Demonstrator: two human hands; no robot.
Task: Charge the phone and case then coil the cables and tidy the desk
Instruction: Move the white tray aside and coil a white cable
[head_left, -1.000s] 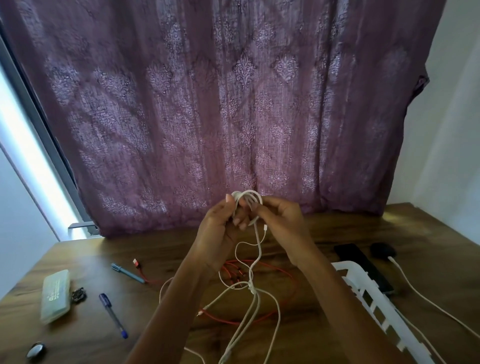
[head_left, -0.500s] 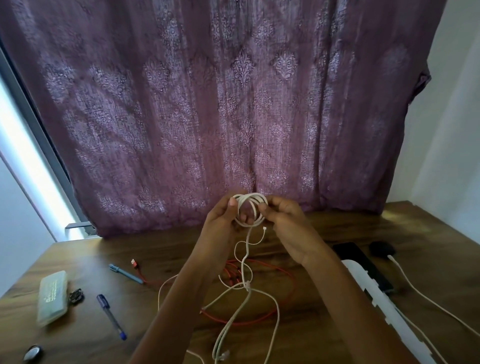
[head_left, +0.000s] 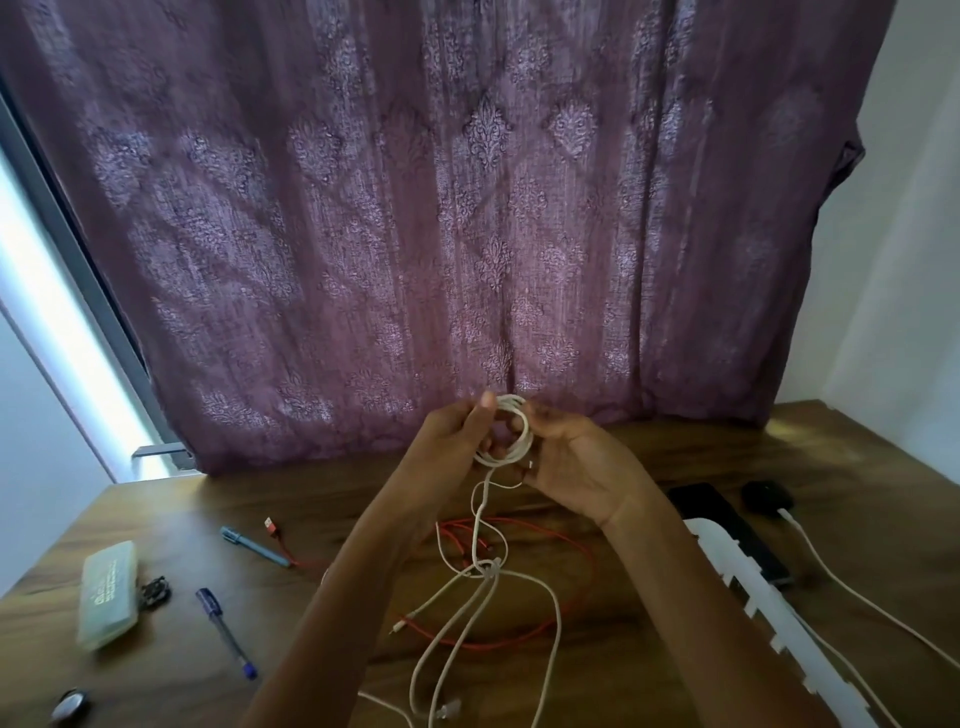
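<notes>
Purple patterned curtain (head_left: 467, 208) fills the back, with the wooden desk (head_left: 182, 519) under it. A white slotted rack (head_left: 769, 597) lies along the desk's right side and is cut off by the frame.

We see both forearms come up from the bottom. Left hand (head_left: 447, 441) and right hand (head_left: 576, 467) meet above the desk's far middle, off the wood, with the white cable (head_left: 511, 431) between them. Its upper part is wound into a small coil. The rest hangs down, tangles loosely and trails onto the desk.
- Left hand: thumb up against the coil's top left, fingers curled behind it.
- Right hand: fingers curled round the coil's right side, pinching it.

The red cable (head_left: 571, 597) lies in a loose loop on the desk below the hands, one end beside the teal pen (head_left: 254, 545).

The phone (head_left: 722, 525) lies flat just beyond the rack, with the black case (head_left: 766, 496) just right of it. A second white lead (head_left: 831, 571) runs from the case's near edge off to bottom right. We can't tell if the phone has a lead in it.

Left side of the desk:
- pale green box (head_left: 108, 592)
- blue pen (head_left: 223, 631)
- dark clump (head_left: 153, 595) beside the box
- small round object (head_left: 70, 705) at the bottom-left corner
</notes>
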